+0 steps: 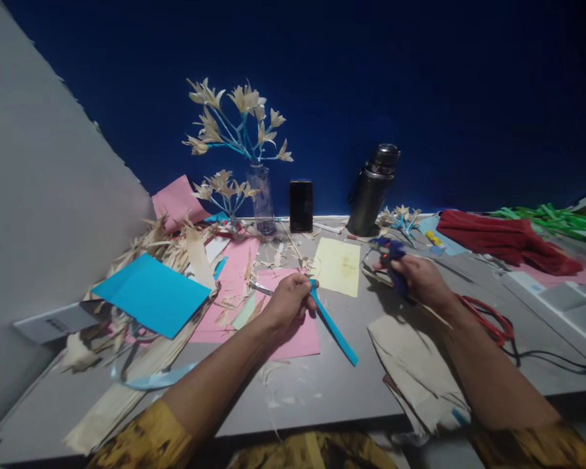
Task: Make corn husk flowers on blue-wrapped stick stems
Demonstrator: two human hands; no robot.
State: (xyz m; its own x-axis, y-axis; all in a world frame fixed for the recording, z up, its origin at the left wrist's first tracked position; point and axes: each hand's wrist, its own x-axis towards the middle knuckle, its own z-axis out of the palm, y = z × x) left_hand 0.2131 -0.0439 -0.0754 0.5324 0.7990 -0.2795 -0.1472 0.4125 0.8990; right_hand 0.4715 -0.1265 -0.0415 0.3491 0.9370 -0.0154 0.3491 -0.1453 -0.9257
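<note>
Over the pink paper, my left hand is closed in a pinch on a narrow blue paper strip. The strip slants down to the right from my fingertips. A thin pale stick rises just beyond those fingers; whether they grip it too is unclear. Wrapped in my right hand is a dark blue glue gun with a small red light. Its nozzle points left, near the yellow paper sheet. Scissors lie partly hidden behind my left hand.
Dried husks and a blue sheet crowd the left. Husk flowers stand in a clear vase beside an upright phone and a thermos. Rightward are a red cloth, red cable and beige cloth.
</note>
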